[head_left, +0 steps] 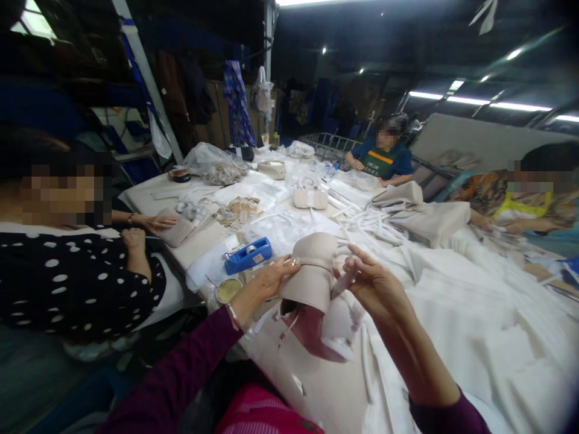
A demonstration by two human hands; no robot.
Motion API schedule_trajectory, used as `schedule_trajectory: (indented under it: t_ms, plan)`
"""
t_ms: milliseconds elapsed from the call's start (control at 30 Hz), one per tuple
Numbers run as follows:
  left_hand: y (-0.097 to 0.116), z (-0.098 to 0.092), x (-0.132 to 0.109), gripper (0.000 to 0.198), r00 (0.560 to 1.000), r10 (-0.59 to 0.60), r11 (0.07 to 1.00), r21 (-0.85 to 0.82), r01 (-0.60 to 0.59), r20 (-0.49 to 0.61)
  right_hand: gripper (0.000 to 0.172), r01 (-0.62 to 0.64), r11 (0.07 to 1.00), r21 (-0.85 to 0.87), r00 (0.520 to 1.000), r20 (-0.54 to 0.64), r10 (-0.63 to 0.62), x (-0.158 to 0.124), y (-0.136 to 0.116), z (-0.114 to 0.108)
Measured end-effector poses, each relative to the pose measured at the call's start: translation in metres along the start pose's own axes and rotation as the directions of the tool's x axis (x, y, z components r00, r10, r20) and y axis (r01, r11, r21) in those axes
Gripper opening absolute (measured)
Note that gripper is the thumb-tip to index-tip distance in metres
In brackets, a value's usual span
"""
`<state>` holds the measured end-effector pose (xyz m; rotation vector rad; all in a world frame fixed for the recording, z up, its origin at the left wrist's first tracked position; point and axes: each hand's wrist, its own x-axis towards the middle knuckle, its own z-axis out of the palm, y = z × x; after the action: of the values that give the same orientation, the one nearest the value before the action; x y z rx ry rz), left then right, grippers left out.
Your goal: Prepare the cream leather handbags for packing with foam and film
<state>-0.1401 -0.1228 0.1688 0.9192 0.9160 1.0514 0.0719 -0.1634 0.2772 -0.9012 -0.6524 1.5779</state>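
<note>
A beige handbag (310,283) is tilted above the near edge of the table, its pinkish lining (307,328) and some white wrapping (339,325) showing at the lower end. My left hand (272,279) grips its left side, with the thumb and fingers on the edge by the seam. At the bag's right side, my right hand (375,283) is closed with the thumb and fingers on a short pale strip (344,281). Whether that strip is joined to the bag I cannot tell. Just beyond my left hand is a blue tape dispenser (248,255).
A round tin (228,290) stands left of the bag. White sheets (461,313) cover the table's right side. Another beige bag (310,198) and a clear plastic bag (217,164) lie farther back. Three people sit around: one left (67,283), two across and right.
</note>
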Motion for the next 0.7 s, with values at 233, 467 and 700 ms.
schedule_trajectory:
  t_ms: [233, 467, 700]
  plan:
    - [-0.026, 0.023, -0.077, 0.098, 0.989, -0.023, 0.995, -0.104, 0.008, -0.144, 0.02, -0.254, 0.966, -0.039, 0.966, 0.039, 0.255, 0.008, 0.02, -0.07]
    - [-0.106, 0.091, -0.053, 0.065, 0.969, 0.184, 0.979, 0.116, -0.167, -0.165, 0.01, -0.294, 0.92, -0.258, 0.953, -0.152, 0.262, 0.059, 0.005, -0.15]
    - [-0.158, 0.131, 0.001, 0.043, 0.937, 0.306, 0.92, 0.307, -0.246, -0.166, 0.013, -0.122, 0.903, -0.412, 0.944, -0.328, -0.022, 0.077, -0.001, -0.189]
